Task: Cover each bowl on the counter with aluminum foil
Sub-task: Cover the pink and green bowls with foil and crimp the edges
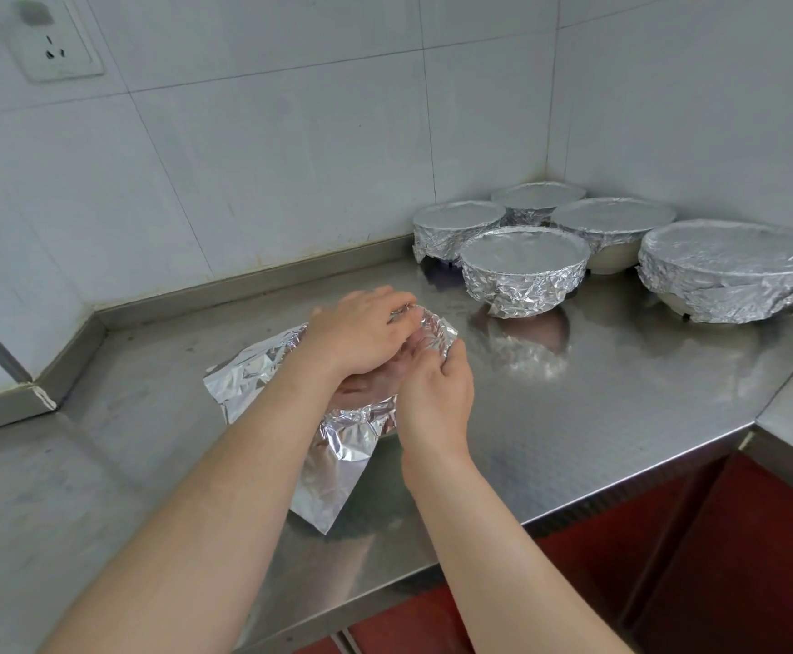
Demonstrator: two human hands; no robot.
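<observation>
A sheet of aluminum foil [262, 370] lies draped over a bowl in the middle of the steel counter [597, 394]; the bowl itself is hidden under the foil and my hands. My left hand [357, 332] lies on top of the foil with its fingers curled over the far edge. My right hand [432, 394] pinches the foil's far right edge [437, 332] and folds it down against the bowl's side. Loose foil corners stick out to the left and towards me [333, 483].
Several foil-covered bowls stand grouped in the back right corner, the nearest [524, 271] in the middle and a larger one [729, 271] at the far right. A wall socket [55, 44] is at the upper left. The counter's front edge runs diagonally above red cabinet fronts [668, 559].
</observation>
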